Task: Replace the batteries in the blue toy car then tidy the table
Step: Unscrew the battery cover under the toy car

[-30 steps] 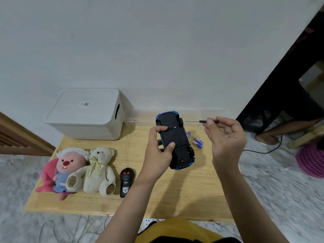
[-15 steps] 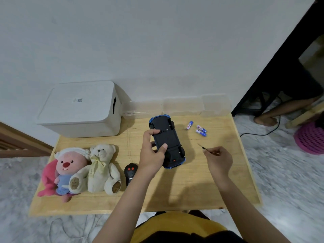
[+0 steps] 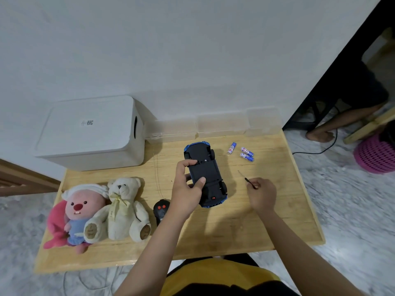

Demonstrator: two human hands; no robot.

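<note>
Blue toy car (image 3: 205, 176) black underside, cream teddy bear (image 3: 123, 208), pink plush (image 3: 79, 212), white box (image 3: 92, 133)

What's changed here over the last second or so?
The right hand has come down toward the table, still pinching the small screwdriver, now pointing up-left. The left hand lowered the upside-down blue toy car, keeping its grip. The three batteries, remote control and plush toys stayed put.

A plain white wall (image 3: 192, 50) fills twelve o'clock above a low wooden table (image 3: 288, 210) on grey marbled floor (image 3: 352, 210), with a dark doorway (image 3: 350, 82) at two o'clock.
</note>
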